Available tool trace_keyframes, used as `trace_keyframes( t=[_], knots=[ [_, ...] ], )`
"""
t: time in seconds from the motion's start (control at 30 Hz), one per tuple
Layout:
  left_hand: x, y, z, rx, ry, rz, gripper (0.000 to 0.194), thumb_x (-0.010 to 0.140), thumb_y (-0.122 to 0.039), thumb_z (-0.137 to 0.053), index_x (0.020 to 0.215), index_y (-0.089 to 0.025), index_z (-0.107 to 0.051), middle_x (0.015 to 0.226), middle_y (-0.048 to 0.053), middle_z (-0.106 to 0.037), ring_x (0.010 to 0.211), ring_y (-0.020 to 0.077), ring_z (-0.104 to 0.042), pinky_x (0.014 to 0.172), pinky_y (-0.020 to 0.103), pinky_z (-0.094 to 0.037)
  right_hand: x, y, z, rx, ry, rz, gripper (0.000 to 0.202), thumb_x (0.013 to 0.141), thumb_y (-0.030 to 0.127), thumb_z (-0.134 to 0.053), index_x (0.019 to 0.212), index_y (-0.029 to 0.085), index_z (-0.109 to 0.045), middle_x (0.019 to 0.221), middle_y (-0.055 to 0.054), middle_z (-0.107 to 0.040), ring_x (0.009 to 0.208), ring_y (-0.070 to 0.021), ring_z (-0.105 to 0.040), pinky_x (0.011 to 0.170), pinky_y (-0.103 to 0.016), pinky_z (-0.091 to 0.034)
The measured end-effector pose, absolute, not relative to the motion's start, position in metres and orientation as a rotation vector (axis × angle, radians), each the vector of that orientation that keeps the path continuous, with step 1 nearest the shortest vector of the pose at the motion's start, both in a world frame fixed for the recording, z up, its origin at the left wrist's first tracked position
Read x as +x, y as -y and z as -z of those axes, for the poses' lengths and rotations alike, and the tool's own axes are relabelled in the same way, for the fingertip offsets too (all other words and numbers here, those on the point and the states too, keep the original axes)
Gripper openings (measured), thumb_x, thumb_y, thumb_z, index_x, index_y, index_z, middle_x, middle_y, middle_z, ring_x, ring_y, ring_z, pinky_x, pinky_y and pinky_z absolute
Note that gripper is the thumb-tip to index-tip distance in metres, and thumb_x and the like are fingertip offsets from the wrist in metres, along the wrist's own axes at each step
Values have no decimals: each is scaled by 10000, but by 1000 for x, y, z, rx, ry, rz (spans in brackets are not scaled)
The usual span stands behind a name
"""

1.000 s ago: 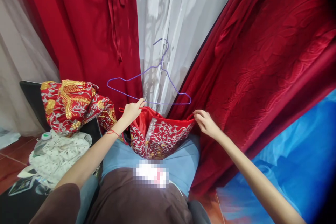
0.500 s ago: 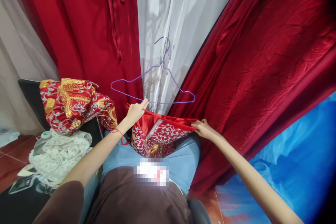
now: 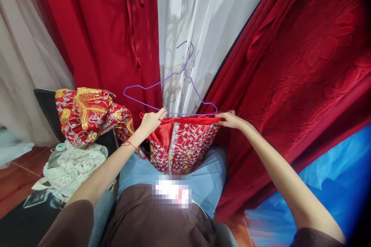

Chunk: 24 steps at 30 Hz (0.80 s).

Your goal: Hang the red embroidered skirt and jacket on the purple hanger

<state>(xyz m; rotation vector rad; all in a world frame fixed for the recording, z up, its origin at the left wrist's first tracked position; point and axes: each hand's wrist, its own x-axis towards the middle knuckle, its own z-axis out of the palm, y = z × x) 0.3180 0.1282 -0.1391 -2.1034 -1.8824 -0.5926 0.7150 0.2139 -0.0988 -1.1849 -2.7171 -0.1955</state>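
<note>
Red garment (image 3: 193,139) below purple hanger (image 3: 184,70) — silver scrollwork, gold motifs, plain red edge (image 3: 194,120); left hand (image 3: 151,122) and right hand (image 3: 232,119) clamped thereon.

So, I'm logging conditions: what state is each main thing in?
Embroidered red garment: top edge drawn straight
Left hand: gripping that edge
Right hand: gripping its other end
Purple hanger: hook uppermost
Gold-patterned bundle: bunched up
Spotted white cloth: crumpled
Red drapes: hanging in folds
</note>
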Motion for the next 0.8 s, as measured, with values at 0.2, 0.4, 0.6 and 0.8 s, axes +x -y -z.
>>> trace_keyframes(
  t=[0.2,0.4,0.6,0.8],
  knots=[
    [313,-132,134,-2136,1861,582,469,1019,-489,-289,1295,-259,-589,846,122,-749,827,279,-724,713,298,-445,707,-216,69,-1307,2722,145,156,817,307,-579,868,222,-699,911,-43,-762,912,-273,-681,918,-468,-393],
    [328,-129,137,-2229,1822,593,470,1028,-451,-260,1296,-239,-583,845,121,-746,841,269,-721,686,285,-427,666,-208,17,-1114,2698,51,193,807,278,-575,942,223,-702,816,-21,-720,791,-220,-651,799,-345,-434],
    [334,-130,137,-2208,1901,635,427,1024,-369,-290,1346,-243,-541,872,119,-744,837,258,-718,692,282,-428,624,-187,-5,-804,2575,-157,187,853,377,-532,798,201,-565,712,11,-549,690,-147,-509,701,-281,-427],
    [315,-126,129,-2122,1889,744,556,1028,-452,-269,1514,-191,-342,844,88,-730,785,213,-700,732,264,-455,616,-176,30,-760,2444,-313,148,890,360,-492,939,226,-452,717,38,-464,633,-127,-431,633,-271,-409]
  ],
)
